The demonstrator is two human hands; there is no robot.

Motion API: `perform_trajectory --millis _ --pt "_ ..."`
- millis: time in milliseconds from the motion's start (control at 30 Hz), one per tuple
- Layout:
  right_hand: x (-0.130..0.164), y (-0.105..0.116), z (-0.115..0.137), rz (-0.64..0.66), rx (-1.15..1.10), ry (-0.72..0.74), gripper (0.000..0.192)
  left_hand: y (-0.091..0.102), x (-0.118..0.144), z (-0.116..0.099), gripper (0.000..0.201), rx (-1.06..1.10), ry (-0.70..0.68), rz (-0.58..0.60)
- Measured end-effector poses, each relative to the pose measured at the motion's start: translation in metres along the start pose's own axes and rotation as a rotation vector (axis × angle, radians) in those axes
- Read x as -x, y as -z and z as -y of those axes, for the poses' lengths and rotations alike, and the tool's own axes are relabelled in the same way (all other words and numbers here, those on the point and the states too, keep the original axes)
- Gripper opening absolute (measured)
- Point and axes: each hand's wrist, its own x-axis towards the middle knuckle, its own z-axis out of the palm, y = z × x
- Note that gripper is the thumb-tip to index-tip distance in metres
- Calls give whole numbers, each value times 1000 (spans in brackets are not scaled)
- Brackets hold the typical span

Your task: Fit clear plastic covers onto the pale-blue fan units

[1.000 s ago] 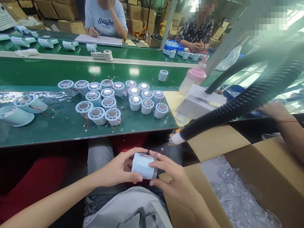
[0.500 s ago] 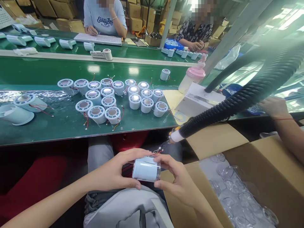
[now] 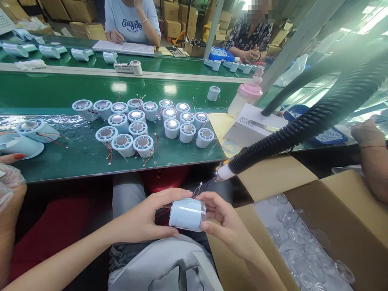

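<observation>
Pale-blue cylindrical housing [image 3: 185, 213] is being pinched at near side by left hand [image 3: 151, 214]; clear cover [image 3: 203, 215] around it, apparently mostly seated, is being gripped by right hand [image 3: 228, 222]; wired housings [image 3: 143, 146], seemingly uncovered, are being supported by far green bench [image 3: 71, 163]

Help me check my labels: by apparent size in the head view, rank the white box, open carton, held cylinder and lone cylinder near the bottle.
1. open carton
2. white box
3. held cylinder
4. lone cylinder
The held cylinder sits nearer, so the cylinders' true sizes are unsure.
</observation>
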Motion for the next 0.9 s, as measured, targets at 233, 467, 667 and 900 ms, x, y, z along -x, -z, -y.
perform_trajectory --millis 233,467,667,900 --pt "-3 -3 -2 -38 -128 -92 40 -1 0 0 72 -15 9 12" --pt "-7 -7 -8 -59 -210 -144 42 1 0 2 71 -16 -59 29" --pt "-8 -8 -19 -31 -235 -203 47 1 -1 3 73 14 -125 42" --pt "-11 -15 -20 -16 -299 -328 53 1 0 4 72 68 -124 42"
